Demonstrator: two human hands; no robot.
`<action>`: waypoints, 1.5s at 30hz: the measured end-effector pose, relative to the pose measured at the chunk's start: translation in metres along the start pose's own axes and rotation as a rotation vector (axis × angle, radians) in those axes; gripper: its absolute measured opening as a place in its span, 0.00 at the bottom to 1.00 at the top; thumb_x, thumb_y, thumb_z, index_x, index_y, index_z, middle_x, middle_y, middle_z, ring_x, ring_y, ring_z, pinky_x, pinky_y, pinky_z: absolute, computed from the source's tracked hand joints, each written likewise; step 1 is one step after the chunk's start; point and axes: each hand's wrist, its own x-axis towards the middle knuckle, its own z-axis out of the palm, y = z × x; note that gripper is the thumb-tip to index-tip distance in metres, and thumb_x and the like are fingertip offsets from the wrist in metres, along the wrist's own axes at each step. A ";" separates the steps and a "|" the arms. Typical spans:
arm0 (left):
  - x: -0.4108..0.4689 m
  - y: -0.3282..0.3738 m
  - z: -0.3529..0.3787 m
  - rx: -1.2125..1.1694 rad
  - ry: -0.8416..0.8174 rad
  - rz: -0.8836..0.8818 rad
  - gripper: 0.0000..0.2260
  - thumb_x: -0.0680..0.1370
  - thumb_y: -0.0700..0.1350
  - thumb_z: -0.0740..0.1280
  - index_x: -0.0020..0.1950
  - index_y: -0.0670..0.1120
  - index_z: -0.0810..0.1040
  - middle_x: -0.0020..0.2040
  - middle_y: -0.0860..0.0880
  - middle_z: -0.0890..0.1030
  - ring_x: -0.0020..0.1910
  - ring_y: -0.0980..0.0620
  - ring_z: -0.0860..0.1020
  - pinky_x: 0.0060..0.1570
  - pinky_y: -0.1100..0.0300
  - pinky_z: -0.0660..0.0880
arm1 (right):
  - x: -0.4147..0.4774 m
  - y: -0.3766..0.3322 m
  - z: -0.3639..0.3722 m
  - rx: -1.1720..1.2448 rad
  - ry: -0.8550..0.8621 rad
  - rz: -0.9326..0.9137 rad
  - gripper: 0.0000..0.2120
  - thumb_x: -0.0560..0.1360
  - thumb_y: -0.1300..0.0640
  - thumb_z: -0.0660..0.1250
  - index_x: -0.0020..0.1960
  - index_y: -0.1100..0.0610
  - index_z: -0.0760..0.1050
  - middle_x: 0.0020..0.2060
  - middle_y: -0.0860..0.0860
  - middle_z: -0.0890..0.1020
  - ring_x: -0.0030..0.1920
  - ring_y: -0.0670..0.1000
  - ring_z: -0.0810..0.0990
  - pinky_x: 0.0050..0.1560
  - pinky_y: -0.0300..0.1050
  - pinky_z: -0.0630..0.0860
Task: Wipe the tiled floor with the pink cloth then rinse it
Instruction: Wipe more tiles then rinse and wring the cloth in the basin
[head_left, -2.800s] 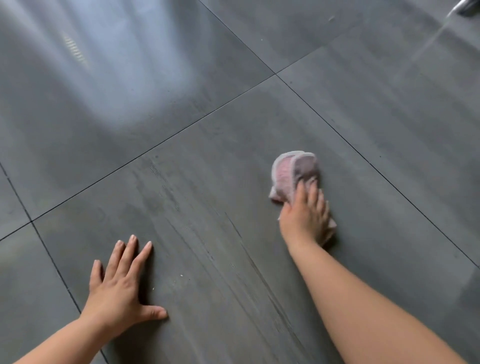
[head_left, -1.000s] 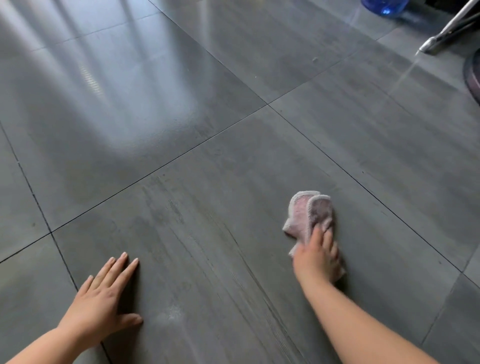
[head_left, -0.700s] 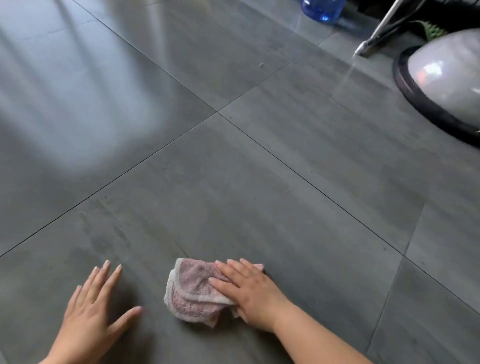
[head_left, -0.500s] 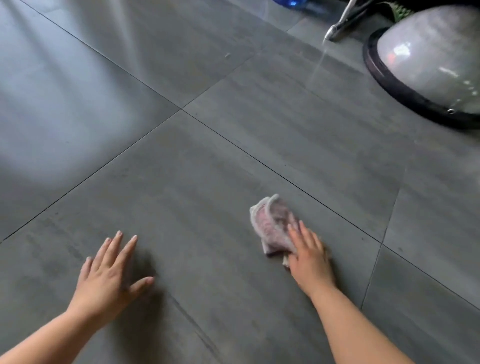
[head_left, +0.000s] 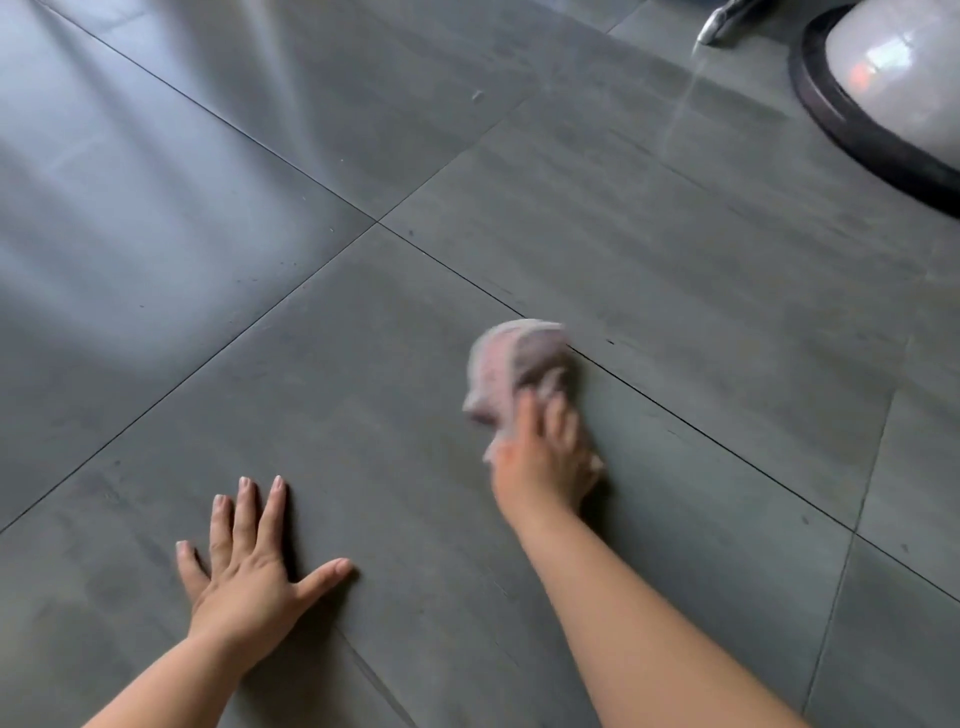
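The person's left hand (head_left: 244, 577) lies flat on the gray tiled floor (head_left: 675, 260), its fingers straight and spread, the thumb out to the side. The right hand (head_left: 543, 462) presses on the bunched pink cloth (head_left: 511, 364). It is blurred, and its fingers lie forward over the cloth, a little apart. The cloth's far edge touches a dark grout line (head_left: 675, 415). A pale dome with a black rim (head_left: 893, 78) stands well apart.

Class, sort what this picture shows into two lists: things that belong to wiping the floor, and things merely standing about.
In the job: pink cloth, on the floor; right hand, pressing the cloth; left hand, flat on the floor; tiled floor.
Merely about: white dome with black rim, far right; metal tube end beside it; speck on a far tile.
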 end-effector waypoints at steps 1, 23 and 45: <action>0.000 -0.001 0.000 -0.020 0.004 0.000 0.48 0.60 0.70 0.55 0.74 0.53 0.43 0.77 0.49 0.40 0.75 0.51 0.37 0.72 0.48 0.36 | -0.006 -0.010 0.007 -0.046 -0.026 -0.203 0.27 0.72 0.51 0.56 0.72 0.51 0.62 0.74 0.58 0.61 0.72 0.57 0.63 0.68 0.52 0.63; 0.004 -0.011 -0.006 -0.018 -0.119 0.044 0.56 0.49 0.75 0.45 0.72 0.54 0.34 0.75 0.51 0.33 0.69 0.57 0.28 0.69 0.48 0.29 | 0.041 -0.070 0.023 -0.064 -0.266 -0.523 0.26 0.78 0.52 0.51 0.75 0.48 0.53 0.76 0.55 0.45 0.76 0.54 0.47 0.74 0.47 0.43; -0.021 -0.067 -0.035 0.177 -0.111 0.158 0.38 0.74 0.63 0.57 0.74 0.51 0.37 0.76 0.49 0.38 0.76 0.52 0.38 0.74 0.55 0.40 | -0.081 0.052 0.007 -0.241 0.019 -0.760 0.31 0.55 0.50 0.68 0.57 0.49 0.67 0.60 0.53 0.71 0.56 0.55 0.71 0.56 0.47 0.73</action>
